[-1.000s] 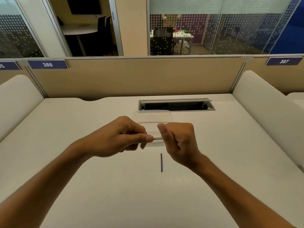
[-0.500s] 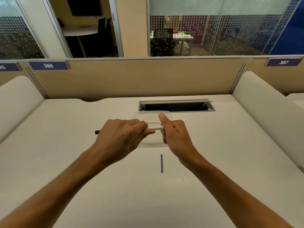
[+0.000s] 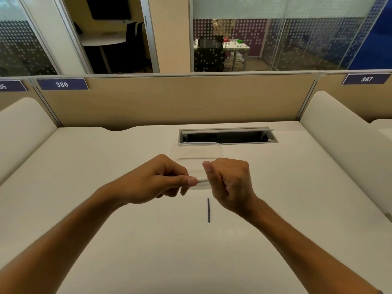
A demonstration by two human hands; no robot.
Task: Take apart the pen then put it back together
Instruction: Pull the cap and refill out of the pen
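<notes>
- Gripping from both sides, the two hands meet over the middle of the white desk (image 3: 127, 240), and a pale pen barrel (image 3: 203, 180) bridges the short gap between them.
- Left hand (image 3: 157, 181): fingers curled, thumb stretched along the top, its tip pressing down on the barrel's left end. Clamped on the pen, no doubt about it.
- Right hand (image 3: 230, 183): balled into a fist around the barrel's other end, thumb sticking up and leaning toward the left hand. Also locked on the pen.
- Only a short whitish stretch of the barrel shows between the thumb tip and the fist; the rest is buried inside the two grips, so which end is the tip cannot be told.
- Down on the desk, just below the hands and nearer the person, lies a thin dark rod (image 3: 208, 210), looking like the pen's refill. It lies straight, pointing away from the person, touched by neither hand.
- Behind the hands, a clear plastic container (image 3: 197, 151) sits on the desk, partly hidden by the knuckles; what it holds cannot be made out.
- Just beyond it, a cable slot (image 3: 227, 135) in the desktop stands with its flap raised, dark inside.
- Beige partition (image 3: 180, 100) runs across the back of the desk, carrying a blue plate marked 386 (image 3: 62, 84) on the left and another marked 387 (image 3: 366, 79) on the right.
- Both forearms come in bare from the lower corners, angled toward each other.
</notes>
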